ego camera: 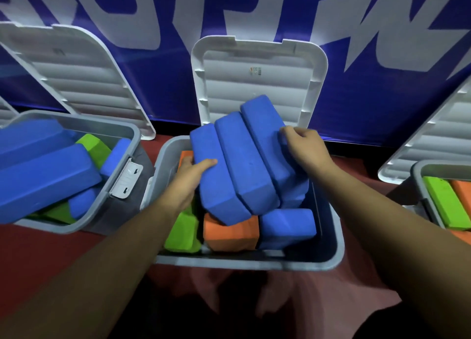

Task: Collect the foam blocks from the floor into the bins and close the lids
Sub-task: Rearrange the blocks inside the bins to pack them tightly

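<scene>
Hands: left hand [190,174] and right hand [302,141] clamp three blue foam blocks [242,157] over the middle bin [331,257]. Loading step; next lower them flat, perhaps rearranging, before shutting its lid [257,66].

I read the blue blocks [237,165] over the middle bin [336,247] as matt, finely pitted foam. The bin is smooth grey plastic with a dull sheen; its lid [257,89] behind it is ribbed white plastic; left of it lies matt grey cloth [146,160].
</scene>
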A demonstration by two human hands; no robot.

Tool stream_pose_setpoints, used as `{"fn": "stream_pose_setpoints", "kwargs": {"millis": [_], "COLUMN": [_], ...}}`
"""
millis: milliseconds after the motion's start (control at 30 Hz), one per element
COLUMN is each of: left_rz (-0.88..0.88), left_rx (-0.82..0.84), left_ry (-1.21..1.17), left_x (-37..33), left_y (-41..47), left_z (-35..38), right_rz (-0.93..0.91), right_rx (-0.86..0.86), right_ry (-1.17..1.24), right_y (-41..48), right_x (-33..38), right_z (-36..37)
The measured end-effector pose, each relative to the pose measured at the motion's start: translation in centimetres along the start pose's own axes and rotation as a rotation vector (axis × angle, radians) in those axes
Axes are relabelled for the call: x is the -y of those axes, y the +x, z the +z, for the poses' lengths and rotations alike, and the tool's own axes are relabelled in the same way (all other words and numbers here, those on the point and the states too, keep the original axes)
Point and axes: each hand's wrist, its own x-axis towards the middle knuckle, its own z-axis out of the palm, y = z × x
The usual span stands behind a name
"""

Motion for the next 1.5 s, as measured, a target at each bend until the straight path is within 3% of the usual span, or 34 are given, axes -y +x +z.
{"fn": "stream_pose_setpoints", "kwargs": {"millis": [67, 200, 400, 500, 600, 700, 800, 900, 1033, 1167, 1233, 1300, 1367, 1433, 1500], "left_rz": [0.001, 0.071, -0.143, -0.132, -0.101, -0.074, -0.061, 0.016, 0.019, 0.057, 0.170, 0.352, 0.519, 0.567, 0.530], "left_rx": [0.012, 0.025, -0.171, -0.250, -0.299, -0.311, -0.273, -0.203, 0.010, -0.131, -0.188, -0.219, -0.230, -0.257, -0.275], "left_ry": [-0.198, -0.572, -0.413, -0.334, -0.434, -0.424, -0.312, -0.290, -0.328, -0.176, -0.077, 0.157, 0.543, 0.837, 0.893], "left_x": [-0.2, -0.3, 1.4, 2.3, 2.1, 1.6, 1.4, -1.6, -3.3, -4.4, -6.2, -8.3, -9.6, -10.1, -10.0], "left_y": [-0.1, 0.8, 2.8, 2.6, 2.1, 1.9, 1.7, 0.3, -0.4, -1.2, -1.8, -2.9, -3.6, -3.9, -3.8], "left_z": [-1.4, -4.2, -6.4, -7.3, -7.9, -8.2, -8.4, -7.4, -9.1, -11.5, -12.5, -13.0, -12.6, -11.6, -11.0], "right_rz": [-0.174, -0.543, -0.679, -0.787, -0.715, -0.500, -0.393, -0.439, -0.464, -0.474, -0.483, -0.514, -0.545, -0.533, -0.516], "right_rx": [0.003, 0.045, 0.201, 0.152, 0.116, 0.020, 0.152, 0.116, 0.098, 0.195, 0.169, 0.163, 0.201, 0.225, 0.229], "right_ry": [0.043, -0.114, -0.451, -0.489, -0.345, -0.592, -0.389, -0.369, -0.337, -0.236, -0.197, -0.129, -0.031, 0.028, 0.036], "right_y": [-0.3, -0.6, -0.4, -1.7, -1.9, -0.3, 0.5, -0.2, -1.7, -3.3, -3.4, -3.3, -3.3, -3.2, -3.4], "right_x": [2.0, 5.6, 6.9, 7.2, 8.4, 8.5, 8.4, 8.6, 9.3, 8.4, 8.1, 7.7, 7.6, 7.5, 7.3], "right_z": [1.0, 3.6, 8.8, 10.8, 11.9, 11.6, 10.7, 10.5, 10.9, 12.7, 13.3, 13.7, 14.0, 14.3, 14.6]}}
